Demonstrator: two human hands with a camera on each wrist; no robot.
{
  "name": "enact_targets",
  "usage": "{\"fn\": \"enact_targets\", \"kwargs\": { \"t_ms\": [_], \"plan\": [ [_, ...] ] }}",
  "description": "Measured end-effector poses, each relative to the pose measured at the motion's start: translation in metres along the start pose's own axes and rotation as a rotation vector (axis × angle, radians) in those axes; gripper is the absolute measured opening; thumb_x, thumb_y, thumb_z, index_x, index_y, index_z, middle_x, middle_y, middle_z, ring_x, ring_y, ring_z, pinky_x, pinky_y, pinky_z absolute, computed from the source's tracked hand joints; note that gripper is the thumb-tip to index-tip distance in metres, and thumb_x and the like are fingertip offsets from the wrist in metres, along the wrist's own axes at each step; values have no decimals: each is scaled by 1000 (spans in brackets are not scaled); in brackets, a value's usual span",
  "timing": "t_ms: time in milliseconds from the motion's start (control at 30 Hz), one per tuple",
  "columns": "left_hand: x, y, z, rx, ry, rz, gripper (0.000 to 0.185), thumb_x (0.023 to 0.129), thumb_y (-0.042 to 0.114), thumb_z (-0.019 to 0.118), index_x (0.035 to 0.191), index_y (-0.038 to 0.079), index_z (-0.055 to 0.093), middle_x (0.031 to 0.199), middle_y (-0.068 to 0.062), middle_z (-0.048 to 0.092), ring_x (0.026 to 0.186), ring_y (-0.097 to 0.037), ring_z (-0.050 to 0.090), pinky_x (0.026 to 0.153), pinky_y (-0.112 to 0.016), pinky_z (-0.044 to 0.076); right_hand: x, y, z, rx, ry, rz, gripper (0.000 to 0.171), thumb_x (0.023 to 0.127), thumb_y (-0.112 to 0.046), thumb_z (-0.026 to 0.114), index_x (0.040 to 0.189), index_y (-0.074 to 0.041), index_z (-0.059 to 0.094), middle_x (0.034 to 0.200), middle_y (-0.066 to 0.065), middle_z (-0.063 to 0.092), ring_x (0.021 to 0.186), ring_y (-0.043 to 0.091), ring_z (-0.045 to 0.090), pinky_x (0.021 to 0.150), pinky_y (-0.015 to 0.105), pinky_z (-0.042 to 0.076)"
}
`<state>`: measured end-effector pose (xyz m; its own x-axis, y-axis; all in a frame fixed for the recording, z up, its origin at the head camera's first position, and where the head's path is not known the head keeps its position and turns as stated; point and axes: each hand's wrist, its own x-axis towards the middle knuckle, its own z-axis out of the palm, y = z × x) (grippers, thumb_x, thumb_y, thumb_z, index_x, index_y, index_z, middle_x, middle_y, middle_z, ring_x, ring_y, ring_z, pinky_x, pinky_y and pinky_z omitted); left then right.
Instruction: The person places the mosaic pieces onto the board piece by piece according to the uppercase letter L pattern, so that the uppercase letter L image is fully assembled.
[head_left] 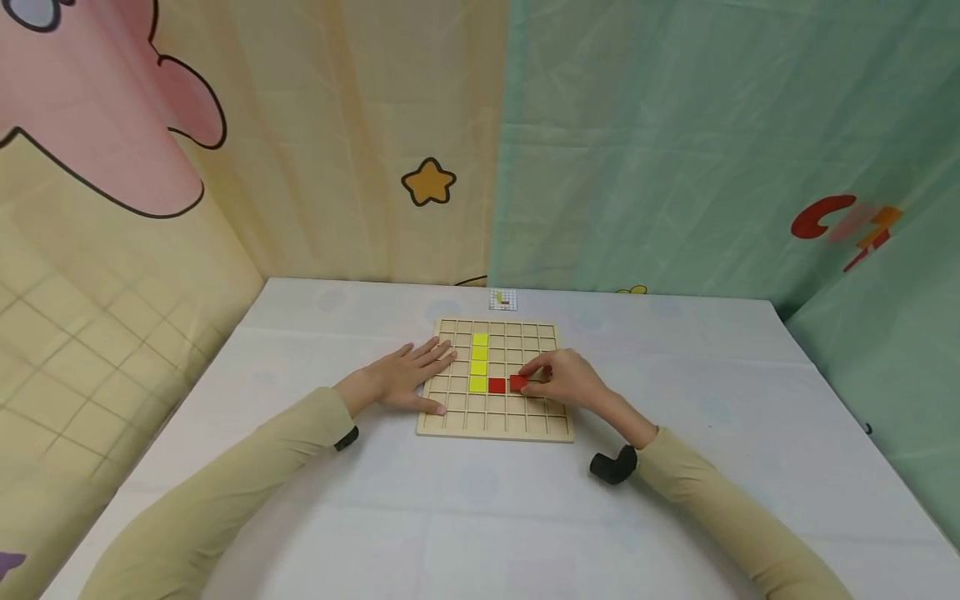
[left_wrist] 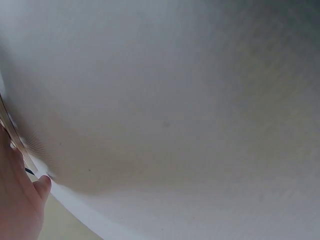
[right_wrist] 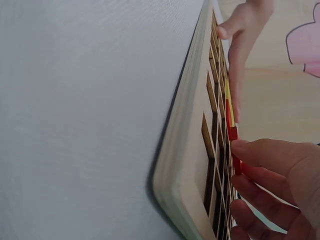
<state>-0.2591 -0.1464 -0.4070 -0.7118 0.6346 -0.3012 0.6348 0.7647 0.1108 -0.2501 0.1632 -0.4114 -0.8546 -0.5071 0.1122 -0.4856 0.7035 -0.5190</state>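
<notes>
A wooden grid board [head_left: 495, 423] lies on the table. Several yellow square tiles [head_left: 478, 362] form a column in its cells, and a red tile [head_left: 497, 386] sits just right of the column's near end. My right hand [head_left: 570, 382] pinches another red tile [head_left: 517, 382] between thumb and fingers, one cell further right; in the right wrist view this tile [right_wrist: 234, 134] is close over the grid. With fingers spread, my left hand [head_left: 405, 379] rests on the board's left edge. The left wrist view catches only part of that hand [left_wrist: 22, 200].
A small card [head_left: 502, 300] with a printed grid pattern lies behind the board, by the table's back edge. White cloth covers the table [head_left: 480, 525]. Patterned curtains [head_left: 645, 150] hang behind and at both sides. Black wrist devices [head_left: 615, 465] sit below the sleeves.
</notes>
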Motion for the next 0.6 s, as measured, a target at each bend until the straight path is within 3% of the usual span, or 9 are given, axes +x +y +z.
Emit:
{"fn": "enact_targets", "kwargs": {
  "t_ms": [233, 400, 600],
  "plan": [
    [3, -1, 1, 9, 3, 15, 96, 87, 71, 44, 156, 17, 4, 164, -7, -2, 151, -27, -4, 119, -56, 9, -1, -4, 0, 17, -20, 12, 21, 79, -21, 77, 98, -11, 77, 81, -2, 72, 57, 7, 47, 52, 19, 37],
    [3, -1, 0, 1, 8, 26, 96, 88, 70, 44, 156, 15, 6, 164, -8, -2, 151, -29, -3, 119, -57, 9, -1, -6, 0, 9, -22, 14, 21, 80, -20, 77, 99, -11, 77, 89, 0, 72, 59, 7, 48, 53, 20, 38],
    [4, 1, -3, 27, -34, -11, 96, 88, 71, 44, 156, 19, 1, 164, -4, -6, 151, -25, -7, 120, -54, 7, -1, -5, -2, -30, -30, -8, 24, 79, -25, 78, 99, -12, 77, 93, 1, 70, 63, 7, 51, 58, 21, 41]
  ]
}}
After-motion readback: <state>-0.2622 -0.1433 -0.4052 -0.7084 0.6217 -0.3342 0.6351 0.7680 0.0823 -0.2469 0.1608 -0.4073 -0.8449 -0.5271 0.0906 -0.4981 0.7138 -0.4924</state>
